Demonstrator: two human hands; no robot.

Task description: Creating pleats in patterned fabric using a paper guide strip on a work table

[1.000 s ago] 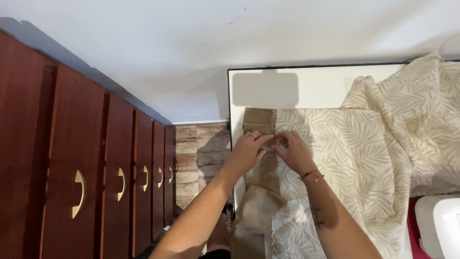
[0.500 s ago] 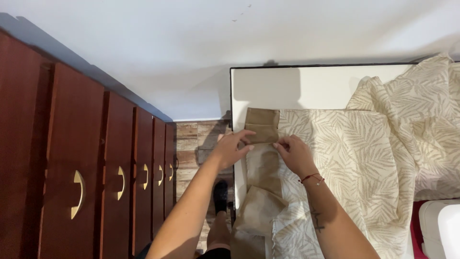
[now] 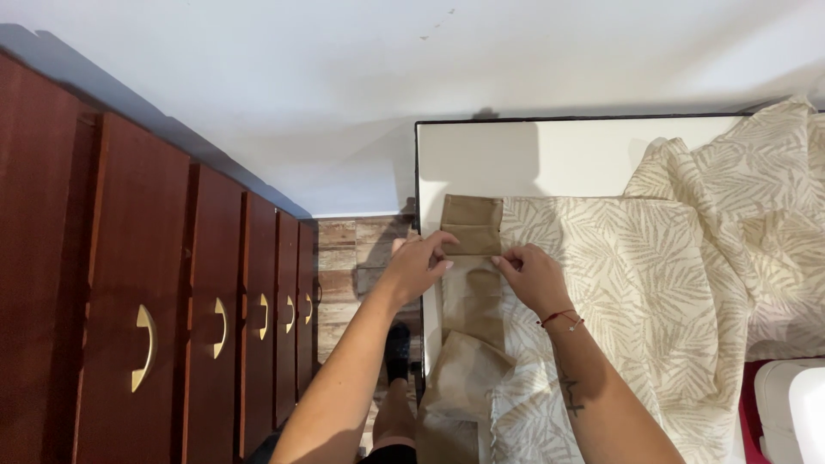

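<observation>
Both hands work on a tan fabric strip (image 3: pixel 471 258) that lies along the left edge of a white bench (image 3: pixel 550 159) and hangs down over its near end. The left hand (image 3: pixel 417 268) pinches the strip's left edge, fingers curled closed on the cloth just below a folded-over flap at the strip's far end. The right hand (image 3: pixel 534 277) grips the strip's right edge in the same way, thumb and fingertips pressed onto the tan cloth where it meets a cream leaf-patterned fabric (image 3: pixel 653 283). That patterned fabric is joined to the strip along its length and spreads to the right over the bench, bunching in folds at the far right. A red thread bracelet (image 3: pixel 560 319) circles the right wrist. To the left stands a row of dark red cabinet doors (image 3: pixel 129 318) with curved brass handles, and a wood-plank floor (image 3: pixel 348 258) shows between cabinets and bench.
</observation>
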